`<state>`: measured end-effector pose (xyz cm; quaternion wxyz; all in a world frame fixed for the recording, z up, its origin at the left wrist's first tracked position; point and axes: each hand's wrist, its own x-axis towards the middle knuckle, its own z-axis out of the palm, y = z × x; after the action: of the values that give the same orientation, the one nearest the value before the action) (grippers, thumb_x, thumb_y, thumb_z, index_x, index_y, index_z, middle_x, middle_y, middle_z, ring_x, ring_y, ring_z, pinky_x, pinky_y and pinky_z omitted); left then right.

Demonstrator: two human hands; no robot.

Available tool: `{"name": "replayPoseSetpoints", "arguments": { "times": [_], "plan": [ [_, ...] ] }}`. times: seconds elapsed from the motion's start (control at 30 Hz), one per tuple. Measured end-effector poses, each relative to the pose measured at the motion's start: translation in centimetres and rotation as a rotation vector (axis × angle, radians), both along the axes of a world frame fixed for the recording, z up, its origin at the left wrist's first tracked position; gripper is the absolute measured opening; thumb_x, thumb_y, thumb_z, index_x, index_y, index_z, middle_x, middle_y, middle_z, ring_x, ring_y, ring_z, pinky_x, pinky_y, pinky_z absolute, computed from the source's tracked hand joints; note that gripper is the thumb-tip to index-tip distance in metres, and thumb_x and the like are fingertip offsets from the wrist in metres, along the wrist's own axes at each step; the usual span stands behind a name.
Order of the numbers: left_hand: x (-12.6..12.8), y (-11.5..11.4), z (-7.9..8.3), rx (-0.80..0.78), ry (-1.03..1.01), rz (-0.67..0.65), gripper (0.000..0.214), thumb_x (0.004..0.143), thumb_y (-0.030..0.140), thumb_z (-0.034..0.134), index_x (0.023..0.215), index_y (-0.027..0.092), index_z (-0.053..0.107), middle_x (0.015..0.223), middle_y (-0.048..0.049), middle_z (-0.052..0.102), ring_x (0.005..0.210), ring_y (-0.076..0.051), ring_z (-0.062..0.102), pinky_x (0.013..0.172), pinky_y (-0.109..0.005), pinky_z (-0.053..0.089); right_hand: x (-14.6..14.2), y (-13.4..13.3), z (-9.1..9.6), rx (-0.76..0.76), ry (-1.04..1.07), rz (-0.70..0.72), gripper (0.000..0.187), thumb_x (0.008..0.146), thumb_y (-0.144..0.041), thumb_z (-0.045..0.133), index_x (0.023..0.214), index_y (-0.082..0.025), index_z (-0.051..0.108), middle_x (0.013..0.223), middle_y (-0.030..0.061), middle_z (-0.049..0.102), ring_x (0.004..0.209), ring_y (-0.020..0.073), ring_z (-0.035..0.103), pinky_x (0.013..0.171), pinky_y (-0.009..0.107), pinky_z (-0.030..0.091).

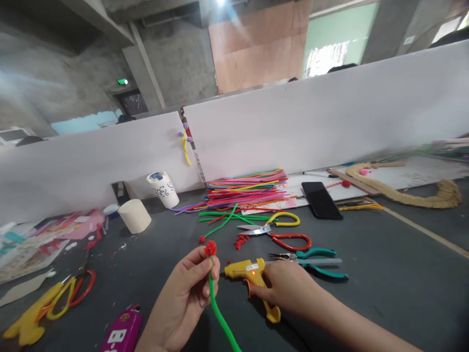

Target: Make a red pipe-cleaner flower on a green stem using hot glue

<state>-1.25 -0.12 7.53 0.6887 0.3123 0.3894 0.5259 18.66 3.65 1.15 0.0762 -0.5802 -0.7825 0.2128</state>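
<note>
My left hand [182, 288] pinches a green pipe cleaner [221, 315] near its top, where a fuzzy red ball [210, 248] sits. The stem's lower end runs off the bottom of the view. My right hand [291, 283] is closed around the back of a yellow hot glue gun [246, 269], thumb by the orange trigger; its nozzle points left toward my left fingers. An orange light glows on its side. Teal-handled pliers [322, 253] lie just beyond the right hand. Red-and-yellow scissors [269, 230] rest behind the gun, beside small red clippings [240, 241].
Colored pipe cleaners [245, 190] are piled against the white partition [293, 132]. A black phone [321, 200] lies at right, a tape roll [135, 216] stands at left. Nearer left are another glue gun [34, 318], scissors [75, 291] and a purple object [122, 330].
</note>
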Motion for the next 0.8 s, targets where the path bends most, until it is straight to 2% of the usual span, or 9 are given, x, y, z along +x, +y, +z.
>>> {"name": "replayPoseSetpoints", "arguments": {
  "times": [0.17, 0.27, 0.37, 0.43, 0.5, 0.57, 0.67, 0.8],
  "plan": [
    [-1.7, -0.4, -1.5, 0.006, 0.032, 0.059, 0.01, 0.074, 0.019, 0.077, 0.076, 0.014, 0.069, 0.062, 0.001, 0.061, 0.056, -0.005, 0.051, 0.055, -0.013, 0.043, -0.4, -0.2, -1.2, -0.023, 0.098, 0.004, 0.025, 0.078, -0.034, 0.06, 0.06, -0.018, 0.059, 0.062, 0.0059, 0.064, 0.057, 0.0199, 0.058, 0.05, 0.027, 0.022],
    [-2.8, -1.0, -1.4, -0.006, 0.05, 0.067, 0.01, 0.074, 0.022, 0.077, 0.077, 0.015, 0.07, 0.061, 0.0021, 0.062, 0.048, -0.004, 0.051, 0.046, -0.012, 0.041, 0.5, 0.1, -0.7, -0.017, 0.226, -0.048, 0.027, 0.083, -0.037, 0.052, 0.062, -0.019, 0.054, 0.06, 0.0027, 0.059, 0.055, 0.0172, 0.053, 0.051, 0.027, 0.026],
    [-3.1, -1.6, -0.9, 0.018, 0.096, 0.062, 0.018, 0.073, 0.028, 0.079, 0.07, 0.015, 0.068, 0.06, 0.0031, 0.063, 0.036, -0.001, 0.047, 0.036, -0.011, 0.034, 1.6, 0.4, 0.4, -0.029, 0.381, -0.101, 0.034, 0.088, -0.046, 0.042, 0.069, -0.02, 0.054, 0.066, 0.0029, 0.059, 0.061, 0.0176, 0.054, 0.055, 0.026, 0.036],
    [-2.8, -1.9, -0.6, 0.013, 0.132, 0.055, 0.023, 0.072, 0.033, 0.079, 0.066, 0.015, 0.066, 0.059, 0.0029, 0.064, 0.032, -0.001, 0.044, 0.031, -0.011, 0.03, 2.1, 0.3, 1.3, -0.116, 0.601, -0.131, 0.038, 0.088, -0.052, 0.043, 0.08, -0.019, 0.059, 0.077, 0.0043, 0.063, 0.071, 0.0186, 0.059, 0.063, 0.026, 0.044],
    [-2.2, -1.8, -0.4, -0.011, 0.16, 0.063, 0.025, 0.071, 0.034, 0.079, 0.065, 0.015, 0.065, 0.054, 0.0032, 0.062, 0.032, -0.003, 0.046, 0.029, -0.011, 0.031, 2.3, 0.0, 1.9, -0.296, 0.942, -0.195, 0.037, 0.084, -0.055, 0.056, 0.088, -0.019, 0.062, 0.083, 0.0034, 0.064, 0.075, 0.0177, 0.061, 0.065, 0.025, 0.046],
    [-1.4, -1.6, -0.5, -0.02, 0.18, 0.091, 0.024, 0.07, 0.034, 0.08, 0.065, 0.016, 0.064, 0.051, 0.0038, 0.059, 0.034, -0.005, 0.05, 0.03, -0.012, 0.036, 2.3, -0.6, 2.3, -0.479, 1.216, -0.248, 0.035, 0.075, -0.051, 0.07, 0.088, -0.02, 0.064, 0.08, 0.0015, 0.063, 0.072, 0.0159, 0.062, 0.062, 0.022, 0.045],
    [-0.4, -1.1, -0.9, -0.009, 0.191, 0.108, 0.024, 0.069, 0.034, 0.08, 0.064, 0.016, 0.064, 0.051, 0.0034, 0.06, 0.038, -0.007, 0.054, 0.033, -0.014, 0.04, 2.4, -1.5, 2.5, -0.655, 1.356, -0.202, 0.035, 0.067, -0.045, 0.078, 0.082, -0.018, 0.063, 0.074, 0.0008, 0.063, 0.061, 0.012, 0.061, 0.056, 0.02, 0.043],
    [-0.1, -0.5, -2.2, -0.079, 0.163, 0.066, 0.021, 0.07, 0.029, 0.079, 0.065, 0.015, 0.065, 0.054, 0.0027, 0.062, 0.04, -0.008, 0.058, 0.034, -0.013, 0.041, 2.6, -2.3, 2.6, -0.72, 1.294, -0.054, 0.04, 0.074, -0.051, 0.069, 0.094, -0.017, 0.064, 0.06, -0.001, 0.059, 0.038, 0.0042, 0.041, 0.039, 0.017, 0.027]
  ]
}}
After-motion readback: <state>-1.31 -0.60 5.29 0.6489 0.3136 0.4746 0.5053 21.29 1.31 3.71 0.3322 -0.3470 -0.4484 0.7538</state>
